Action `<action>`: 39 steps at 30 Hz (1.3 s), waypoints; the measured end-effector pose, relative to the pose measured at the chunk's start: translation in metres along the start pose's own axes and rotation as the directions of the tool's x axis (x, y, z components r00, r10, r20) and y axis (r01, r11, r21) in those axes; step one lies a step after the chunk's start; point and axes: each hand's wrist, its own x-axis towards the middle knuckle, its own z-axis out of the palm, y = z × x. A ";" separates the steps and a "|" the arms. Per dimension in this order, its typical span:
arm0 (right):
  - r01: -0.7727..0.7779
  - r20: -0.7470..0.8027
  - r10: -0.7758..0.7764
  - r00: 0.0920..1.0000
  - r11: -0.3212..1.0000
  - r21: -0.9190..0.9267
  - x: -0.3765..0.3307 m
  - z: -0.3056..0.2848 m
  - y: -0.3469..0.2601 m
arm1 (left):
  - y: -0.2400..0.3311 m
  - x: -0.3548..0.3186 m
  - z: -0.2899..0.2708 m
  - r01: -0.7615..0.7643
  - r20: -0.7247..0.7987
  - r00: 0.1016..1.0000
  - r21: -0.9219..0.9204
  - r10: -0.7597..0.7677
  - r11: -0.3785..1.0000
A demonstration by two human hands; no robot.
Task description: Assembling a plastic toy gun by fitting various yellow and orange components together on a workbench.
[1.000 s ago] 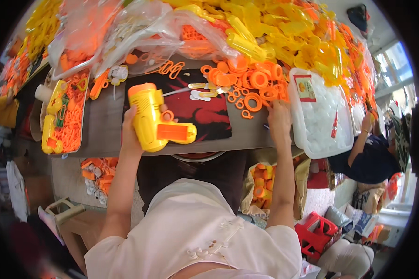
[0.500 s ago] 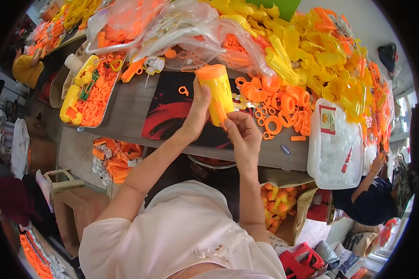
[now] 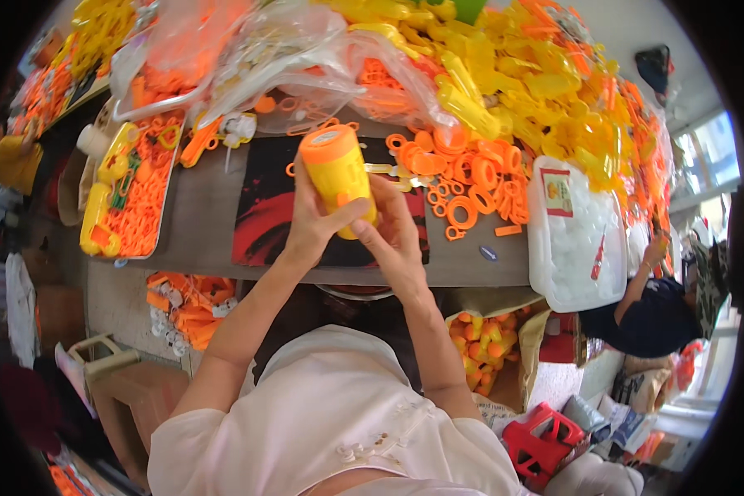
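Both my hands hold a yellow plastic cylinder (image 3: 336, 169) with an orange cap, tilted over the black and red mat (image 3: 260, 219). My left hand (image 3: 312, 217) wraps its left side, the thumb across the lower front. On the lower right, my right hand (image 3: 395, 236) closes round the cylinder, its thumb near the lower end. A small orange part shows by my left thumb. Just right of the cylinder lie orange rings and discs (image 3: 463, 211) in a loose pile. Part of an orange ring (image 3: 290, 169) peeks out at the left of my hand.
A tray of small orange parts (image 3: 136, 219) stands at the left. Yellow shells (image 3: 546, 103) heap up at the back right, beside clear plastic bags (image 3: 281, 54). A white tub (image 3: 574, 256) with a red screwdriver (image 3: 598, 258) sits at the right edge. Another person (image 3: 657, 310) works beyond it.
The cylinder has moved left and slightly down, its cap tilting more toward me. My right hand has shifted left and wraps it more; my left thumb now crosses its front. The view has shifted.
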 end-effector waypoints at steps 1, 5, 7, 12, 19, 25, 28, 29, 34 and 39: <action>0.005 -0.019 -0.006 1.000 1.000 -0.008 0.001 -0.001 0.004 | 0.005 -0.003 0.002 0.039 -0.011 0.999 -0.047 -0.039 0.998; 0.027 -0.041 -0.035 0.999 0.985 -0.172 0.006 0.003 0.013 | -0.001 -0.009 -0.001 0.065 -0.105 0.992 -0.060 -0.071 0.996; 0.003 -0.076 -0.021 0.997 0.972 -0.235 0.013 0.014 0.017 | -0.006 -0.004 0.000 0.030 -0.222 0.974 -0.092 -0.050 0.995; 0.358 0.131 -0.345 0.929 0.759 -0.544 0.009 0.016 0.009 | 0.010 -0.006 -0.012 0.014 -0.259 0.964 -0.179 -0.061 0.984; 0.046 0.103 0.001 0.995 0.892 -0.450 -0.001 -0.023 -0.005 | 0.021 -0.005 -0.027 -0.570 0.586 0.803 0.808 0.110 -0.149; 0.054 -0.014 -0.392 0.920 0.162 -0.985 0.078 -0.141 -0.011 | 0.011 0.000 -0.030 -0.298 0.283 0.950 0.689 0.134 0.660; -0.131 -0.084 -0.419 0.904 -0.084 -0.988 0.112 -0.161 -0.009 | -0.010 -0.009 -0.039 -0.138 0.215 0.976 0.711 -0.025 0.690; -0.177 -0.078 -0.463 0.883 -0.176 -0.968 0.119 -0.162 -0.006 | -0.006 -0.008 -0.035 -0.162 0.235 0.972 0.741 -0.026 0.652; -0.236 -0.207 -0.375 0.903 -0.033 -0.971 0.135 -0.172 -0.002 | 0.004 -0.002 -0.024 -0.192 0.269 0.962 0.772 -0.038 0.606; -0.057 0.135 -0.444 0.886 -0.393 -0.918 0.129 -0.173 -0.008 | 0.012 -0.007 -0.033 -0.222 0.277 0.961 0.766 0.001 0.603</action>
